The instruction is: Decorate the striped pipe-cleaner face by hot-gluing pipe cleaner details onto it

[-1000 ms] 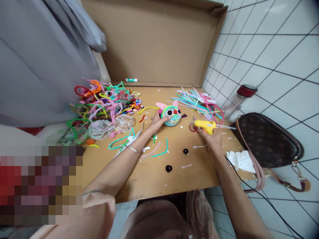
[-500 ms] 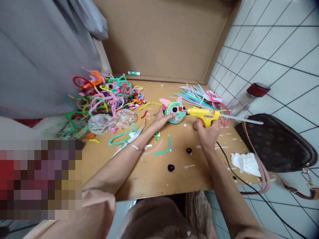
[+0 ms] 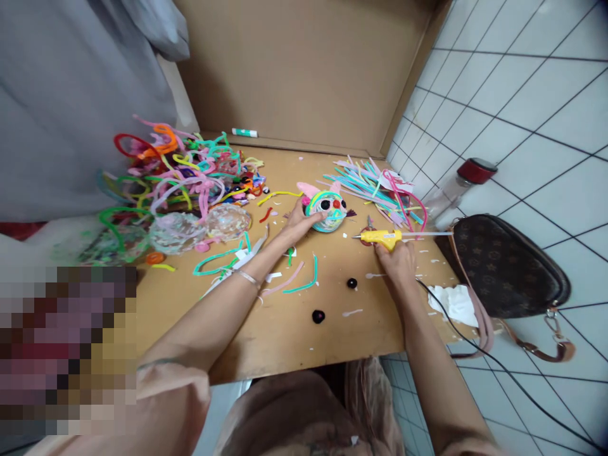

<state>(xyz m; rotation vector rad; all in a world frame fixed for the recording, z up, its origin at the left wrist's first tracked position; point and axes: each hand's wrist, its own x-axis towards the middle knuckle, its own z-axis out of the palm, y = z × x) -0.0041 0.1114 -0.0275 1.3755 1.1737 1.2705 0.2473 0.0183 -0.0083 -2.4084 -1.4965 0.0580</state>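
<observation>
A round animal figure (image 3: 331, 218) with pink ears, dark eyes and a red nose is gripped by my left hand (image 3: 304, 218), its thumb lying across the front. Striped yellow and teal material covers its body. My right hand (image 3: 398, 259) is wrapped round the handle of a yellow hot glue gun (image 3: 382, 239). The gun's nozzle points left, a short way from the figure and not touching it. A long clear glue stick (image 3: 427, 234) sticks out of its rear. Partly behind the gun lie scissors (image 3: 369, 229). Two black pompoms (image 3: 318, 316) rest nearer the table edge.
Tangled pipe cleaners (image 3: 190, 171) are heaped at the left, and a bundle of straight ones (image 3: 365, 183) lies behind the figure. A red-lidded bottle (image 3: 460, 187), a brown handbag (image 3: 513, 266) and a crumpled tissue (image 3: 453, 304) stand on the right. The gun's black cord (image 3: 475, 348) trails off right.
The glue gun has drawn back from the figure's face and dropped lower with my right hand. My left hand still holds the figure. The whole view has shifted slightly.
</observation>
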